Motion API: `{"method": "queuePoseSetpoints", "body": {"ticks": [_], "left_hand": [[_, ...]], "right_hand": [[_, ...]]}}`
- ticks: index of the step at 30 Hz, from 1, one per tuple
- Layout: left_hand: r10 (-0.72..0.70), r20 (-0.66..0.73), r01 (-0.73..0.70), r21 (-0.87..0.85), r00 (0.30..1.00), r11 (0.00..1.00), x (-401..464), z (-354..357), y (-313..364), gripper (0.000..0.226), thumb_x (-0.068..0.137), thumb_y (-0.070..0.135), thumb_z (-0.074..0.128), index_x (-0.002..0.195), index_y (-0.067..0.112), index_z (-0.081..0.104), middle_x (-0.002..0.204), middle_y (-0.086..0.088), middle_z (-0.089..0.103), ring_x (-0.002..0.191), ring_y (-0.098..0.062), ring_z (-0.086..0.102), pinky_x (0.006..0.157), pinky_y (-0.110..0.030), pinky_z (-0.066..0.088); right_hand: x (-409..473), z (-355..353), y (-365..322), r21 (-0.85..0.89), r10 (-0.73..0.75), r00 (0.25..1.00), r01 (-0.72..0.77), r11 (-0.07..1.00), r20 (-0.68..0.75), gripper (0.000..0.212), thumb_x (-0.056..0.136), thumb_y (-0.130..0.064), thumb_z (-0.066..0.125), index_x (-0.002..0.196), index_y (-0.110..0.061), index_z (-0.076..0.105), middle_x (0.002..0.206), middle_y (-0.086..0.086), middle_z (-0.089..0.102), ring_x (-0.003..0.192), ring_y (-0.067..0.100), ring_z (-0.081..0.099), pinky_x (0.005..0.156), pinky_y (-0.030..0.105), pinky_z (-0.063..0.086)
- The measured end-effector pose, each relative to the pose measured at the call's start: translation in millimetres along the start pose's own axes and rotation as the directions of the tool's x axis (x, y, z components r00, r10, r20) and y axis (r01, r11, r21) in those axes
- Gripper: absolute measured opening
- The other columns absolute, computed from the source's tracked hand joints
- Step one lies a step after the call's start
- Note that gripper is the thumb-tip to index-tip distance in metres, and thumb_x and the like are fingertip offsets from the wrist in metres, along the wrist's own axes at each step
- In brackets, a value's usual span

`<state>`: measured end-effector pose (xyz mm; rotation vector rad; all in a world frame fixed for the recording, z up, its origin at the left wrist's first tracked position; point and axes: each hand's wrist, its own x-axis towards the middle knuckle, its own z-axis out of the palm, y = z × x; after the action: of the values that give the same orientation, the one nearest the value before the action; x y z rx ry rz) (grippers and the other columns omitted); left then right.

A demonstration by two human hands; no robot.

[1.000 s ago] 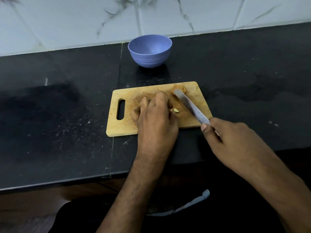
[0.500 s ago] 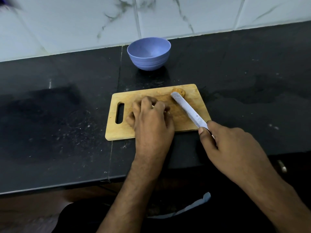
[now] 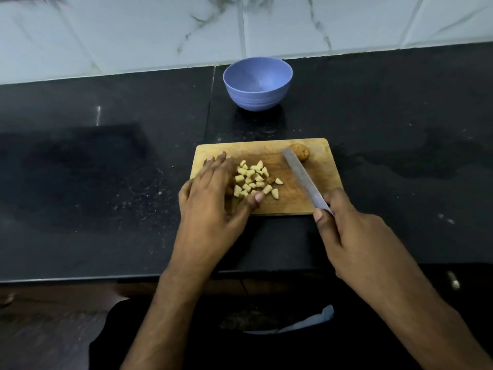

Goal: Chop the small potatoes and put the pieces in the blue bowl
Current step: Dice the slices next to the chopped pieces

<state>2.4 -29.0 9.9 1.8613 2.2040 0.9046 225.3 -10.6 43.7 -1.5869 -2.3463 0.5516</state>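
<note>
place: home kitchen | surface: black polished stone table [image 3: 106,182] across the middle of the frame | wall: white marble-veined tiles [image 3: 133,30] along the top | prep gear: wooden chopping board [image 3: 325,166] at centre with cut potato pieces [image 3: 253,180], a knife [image 3: 304,180] lying across it | blue bowl [image 3: 257,84] near the tiles

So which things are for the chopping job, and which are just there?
For the job:
- knife, held by the right hand
- potato pieces, beside the left hand
- whole potato
- board
- blue bowl, nothing in it

Just there:
- black counter
- tiled wall
</note>
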Motion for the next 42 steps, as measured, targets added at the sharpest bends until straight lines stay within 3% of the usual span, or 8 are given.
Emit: {"method": "queuePoseSetpoints", "body": {"ticks": [4,10,14,18,21,27,33,42], "left_hand": [[0.010,0.169,-0.041,0.178,0.985,0.983,-3.1,2.3,1.8,0.114,0.079,0.090,0.019,0.160,0.013,0.003,0.168,-0.003,-0.001,0.153,-0.010,-0.012,0.122,-0.029,-0.009],[0.000,0.238,-0.053,0.215,0.971,0.975,14.0,17.9,11.9,0.120,0.078,0.091,0.015,0.158,0.005,-0.009,0.168,-0.007,-0.009,0.153,-0.015,-0.014,0.126,-0.034,0.000],[0.011,0.240,-0.040,0.117,0.971,0.992,28.1,19.0,15.5,0.113,0.080,0.084,0.027,0.160,0.010,-0.001,0.169,-0.003,0.000,0.154,-0.012,-0.008,0.125,-0.030,-0.001],[0.052,0.216,-0.064,0.050,0.975,0.997,35.6,18.3,11.1,0.110,0.078,0.084,0.040,0.159,0.014,0.013,0.166,-0.001,0.017,0.154,-0.014,0.005,0.125,-0.034,0.009],[0.109,0.206,-0.123,0.055,0.973,0.991,37.6,20.5,10.7,0.106,0.076,0.087,0.041,0.155,0.018,0.026,0.160,0.001,0.029,0.150,-0.014,0.018,0.123,-0.040,0.019],[0.106,0.120,-0.110,0.033,0.987,0.993,48.7,27.0,12.0,0.054,0.092,0.056,0.058,0.132,0.020,0.056,0.135,0.004,0.048,0.125,-0.013,0.046,0.105,-0.037,0.042],[0.061,0.049,-0.056,-0.088,0.997,0.995,55.1,27.7,7.0,0.031,0.089,0.039,0.068,0.114,0.021,0.063,0.116,0.010,0.055,0.107,-0.011,0.056,0.090,-0.037,0.052],[0.107,0.013,-0.106,-0.059,0.994,0.993,53.9,23.9,17.9,0.045,0.089,0.061,0.058,0.116,0.026,0.062,0.114,0.013,0.059,0.107,-0.009,0.057,0.093,-0.041,0.049]], "right_hand": [[2.7,0.0,-0.6,0.091,0.066,0.995,-0.073,0.993,0.075,0.009,0.102,-0.039,0.031,0.104,-0.031,0.034,0.059,-0.001,0.061,0.043,0.011,0.062,0.040,0.034,0.053],[15.9,2.5,-7.2,0.017,0.036,0.991,-0.038,0.999,0.131,0.010,0.102,-0.040,0.030,0.094,-0.034,0.035,0.056,-0.001,0.060,0.039,0.008,0.058,0.045,0.033,0.056],[22.8,7.4,-16.1,0.026,-0.014,0.993,0.011,1.000,0.114,0.007,0.102,-0.041,0.030,0.099,-0.036,0.034,0.059,-0.005,0.059,0.042,0.005,0.058,0.046,0.028,0.054],[27.5,4.4,-14.6,-0.019,-0.047,0.999,0.047,0.999,-0.024,0.008,0.101,-0.041,0.032,0.101,-0.034,0.035,0.057,-0.008,0.051,0.045,0.005,0.050,0.043,0.020,0.032],[31.8,5.7,-8.5,-0.033,-0.037,0.999,0.036,0.999,-0.033,0.008,0.100,-0.040,0.035,0.102,-0.033,0.038,0.057,-0.007,0.052,0.047,0.006,0.051,0.046,0.023,0.036],[28.9,11.8,-2.5,0.007,-0.013,0.995,0.014,1.000,-0.096,0.015,0.100,-0.038,0.040,0.087,-0.032,0.035,0.050,-0.007,0.045,0.039,0.008,0.044,0.042,0.019,0.021],[31.2,10.9,7.1,0.246,0.086,0.993,-0.064,0.967,-0.078,0.023,0.100,-0.042,0.040,0.086,-0.026,0.048,0.054,0.001,0.055,0.041,0.016,0.055,0.042,0.042,0.049],[32.4,11.9,6.5,0.256,0.083,0.993,-0.059,0.965,-0.081,0.023,0.101,-0.041,0.040,0.086,-0.027,0.051,0.052,0.000,0.054,0.040,0.016,0.056,0.042,0.043,0.050]]}}
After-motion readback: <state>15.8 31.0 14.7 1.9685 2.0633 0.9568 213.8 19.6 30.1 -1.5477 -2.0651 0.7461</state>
